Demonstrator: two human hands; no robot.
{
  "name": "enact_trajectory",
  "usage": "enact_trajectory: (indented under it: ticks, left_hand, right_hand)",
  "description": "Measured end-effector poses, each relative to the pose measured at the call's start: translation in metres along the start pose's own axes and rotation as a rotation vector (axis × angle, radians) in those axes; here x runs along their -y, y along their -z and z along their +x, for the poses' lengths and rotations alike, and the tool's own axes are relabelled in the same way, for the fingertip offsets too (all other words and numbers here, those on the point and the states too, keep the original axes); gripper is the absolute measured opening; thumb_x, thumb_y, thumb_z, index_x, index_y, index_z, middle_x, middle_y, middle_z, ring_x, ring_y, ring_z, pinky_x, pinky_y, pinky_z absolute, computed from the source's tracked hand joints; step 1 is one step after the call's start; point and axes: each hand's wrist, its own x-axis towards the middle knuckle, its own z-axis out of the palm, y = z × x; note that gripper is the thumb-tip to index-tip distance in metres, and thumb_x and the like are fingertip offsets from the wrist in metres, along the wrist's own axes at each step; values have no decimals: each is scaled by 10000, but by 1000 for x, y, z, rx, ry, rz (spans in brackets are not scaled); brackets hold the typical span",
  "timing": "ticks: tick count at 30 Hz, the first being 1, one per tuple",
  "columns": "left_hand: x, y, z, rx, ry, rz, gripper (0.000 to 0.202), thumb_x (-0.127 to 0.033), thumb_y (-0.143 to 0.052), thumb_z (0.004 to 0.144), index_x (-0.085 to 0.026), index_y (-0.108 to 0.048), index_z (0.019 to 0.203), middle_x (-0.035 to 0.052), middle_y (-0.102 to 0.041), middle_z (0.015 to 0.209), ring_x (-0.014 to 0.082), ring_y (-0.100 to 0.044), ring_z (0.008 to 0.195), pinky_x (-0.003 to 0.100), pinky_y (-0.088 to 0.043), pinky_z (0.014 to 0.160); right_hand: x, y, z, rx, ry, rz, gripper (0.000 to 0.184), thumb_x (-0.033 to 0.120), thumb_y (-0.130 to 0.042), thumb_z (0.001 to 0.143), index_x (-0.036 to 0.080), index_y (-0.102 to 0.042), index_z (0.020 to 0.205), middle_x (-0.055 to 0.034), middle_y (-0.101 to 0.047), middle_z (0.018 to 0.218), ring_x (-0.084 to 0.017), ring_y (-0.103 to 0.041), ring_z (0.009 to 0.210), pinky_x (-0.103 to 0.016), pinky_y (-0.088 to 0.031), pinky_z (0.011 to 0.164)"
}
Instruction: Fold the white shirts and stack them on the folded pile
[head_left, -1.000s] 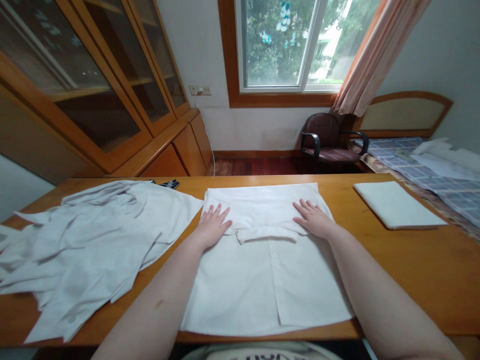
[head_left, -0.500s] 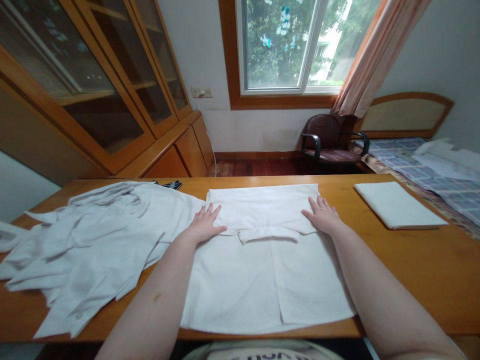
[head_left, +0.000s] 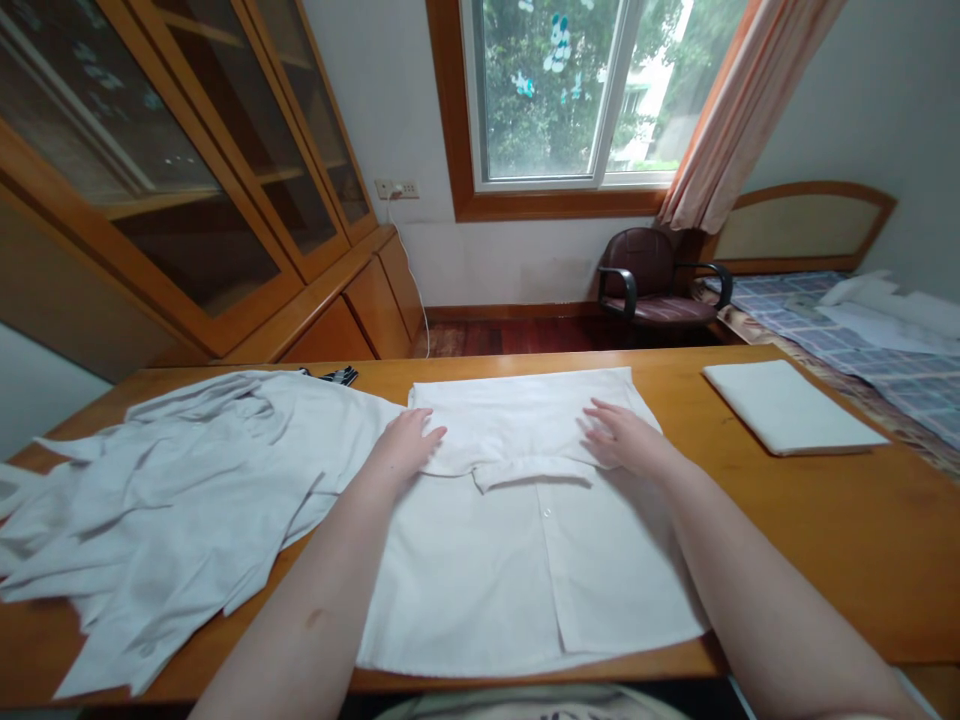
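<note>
While leaning over the table (head_left: 825, 540), pressing both hands on the white shirt (head_left: 510, 570) lying at its middle, reaching to the 6 o'clock edge, button strip facing up, top part folded down. Laying the right hand (head_left: 626, 442) flat at the fold's 3 o'clock end, fingers (head_left: 600, 415) open and spread, gripping nothing. Resting the left hand (head_left: 405, 442) at the fold's 9 o'clock end, fingers (head_left: 431, 435) drawn together over the edge; cannot tell whether pinching cloth. Working beside a heap of white clothes (head_left: 172, 500) lying at 9 o'clock, touching the shirt, and a folded white cloth (head_left: 787, 405) lying well apart at 2 o'clock.
</note>
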Motion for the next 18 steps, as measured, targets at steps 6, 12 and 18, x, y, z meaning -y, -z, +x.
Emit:
enact_trajectory:
  ticks: [6,12,18]
  left_hand:
    - [-34,5,25,33,-112,221,555,-461,-555,760,-159,-524,1224,129,-516,1316,272,-470,1203,344,-348,990]
    - [-58,-9,73,-23,-187,215,457,-421,-436,848,-160,-536,1210,122,-561,1262,235,-529,1135,309,-392,933]
    - [-73,-14,101,-23,-230,259,466,-402,-498,809,-200,-545,1226,103,-578,1250,255,-526,1135,354,-369,961]
  right_hand:
    - [56,-5,-21,347,372,347,584,500,-461,869,271,-372,1399,-25,-250,1503,-226,-268,1360,-402,-237,1107]
    - [72,-26,-19,439,425,222,696,526,-494,843,256,-271,1444,-61,-218,1508,-231,-171,1391,-445,-90,1130]
    - [70,-27,-18,475,429,160,719,555,-500,824,263,-275,1442,-56,-171,1519,-235,-125,1399,-436,-60,1128]
